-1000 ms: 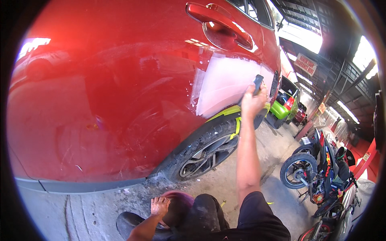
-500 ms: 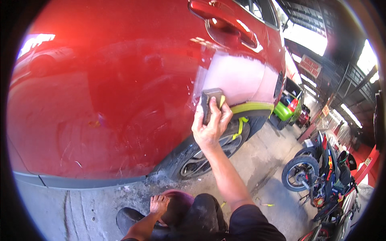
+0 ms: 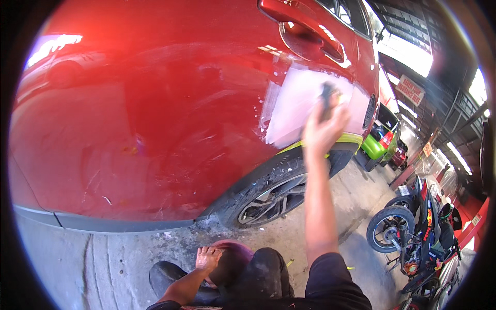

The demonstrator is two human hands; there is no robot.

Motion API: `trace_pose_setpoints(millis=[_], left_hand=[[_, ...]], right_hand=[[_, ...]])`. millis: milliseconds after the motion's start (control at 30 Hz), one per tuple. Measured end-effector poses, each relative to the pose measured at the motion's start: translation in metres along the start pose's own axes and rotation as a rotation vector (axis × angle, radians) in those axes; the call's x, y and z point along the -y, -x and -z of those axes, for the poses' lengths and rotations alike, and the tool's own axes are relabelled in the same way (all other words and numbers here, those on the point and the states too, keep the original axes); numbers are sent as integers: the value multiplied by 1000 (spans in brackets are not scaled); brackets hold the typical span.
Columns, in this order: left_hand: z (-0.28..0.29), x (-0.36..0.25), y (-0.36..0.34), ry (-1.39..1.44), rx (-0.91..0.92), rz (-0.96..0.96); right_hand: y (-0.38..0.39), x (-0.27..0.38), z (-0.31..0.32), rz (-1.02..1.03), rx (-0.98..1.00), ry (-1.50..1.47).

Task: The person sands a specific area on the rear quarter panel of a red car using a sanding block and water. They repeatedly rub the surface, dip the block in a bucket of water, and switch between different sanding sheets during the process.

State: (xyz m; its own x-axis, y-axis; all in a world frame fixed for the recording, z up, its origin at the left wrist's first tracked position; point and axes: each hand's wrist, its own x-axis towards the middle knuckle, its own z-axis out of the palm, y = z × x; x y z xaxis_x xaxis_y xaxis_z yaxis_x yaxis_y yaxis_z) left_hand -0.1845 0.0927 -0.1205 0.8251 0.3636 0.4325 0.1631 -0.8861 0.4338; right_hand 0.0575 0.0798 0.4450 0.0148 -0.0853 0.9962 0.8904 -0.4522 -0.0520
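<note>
A red car [image 3: 129,119] fills the left and centre, with a pale filler patch [image 3: 292,98] below its handle [image 3: 310,39], bordered below by yellow masking tape [image 3: 351,138]. My right hand [image 3: 324,124] grips a dark sanding block [image 3: 327,93] over the patch; both are blurred, and contact is unclear. Low in the view, my left hand [image 3: 208,258] rests with fingers curled on the rim of a purple tub [image 3: 237,252] between my knees.
A tyre and wheel [image 3: 266,206] sit under the arch on stained concrete [image 3: 103,263]. At right stand motorcycles [image 3: 413,227] and a red post [image 3: 473,222]; behind the car is a green vehicle [image 3: 376,147].
My right hand and block swept down-left across the patch, then moved back up to the right. The car shifts slightly rightward in view. My left hand stays on the tub.
</note>
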Motion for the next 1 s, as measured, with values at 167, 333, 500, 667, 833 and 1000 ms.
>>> trace_pose_setpoints(millis=[167,333,500,667,833,1000], left_hand=[[-5,-6,-9,-47,-28,-21],[3,-2,-2,-41,-23,-9],[5,-2,-3,-46,-46,-39],[-1,-1,-3,-63,-35,-7],[-2,-5,-1,-25,-17,-26],[-2,-4,-5,-21,-23,-15]], right_hand=[[71,50,5,227,-81,-282],[7,14,1,44,20,-74],[71,65,16,203,92,-267],[15,25,3,-71,24,-129],[47,55,2,82,-76,-146],[19,11,4,155,0,34]])
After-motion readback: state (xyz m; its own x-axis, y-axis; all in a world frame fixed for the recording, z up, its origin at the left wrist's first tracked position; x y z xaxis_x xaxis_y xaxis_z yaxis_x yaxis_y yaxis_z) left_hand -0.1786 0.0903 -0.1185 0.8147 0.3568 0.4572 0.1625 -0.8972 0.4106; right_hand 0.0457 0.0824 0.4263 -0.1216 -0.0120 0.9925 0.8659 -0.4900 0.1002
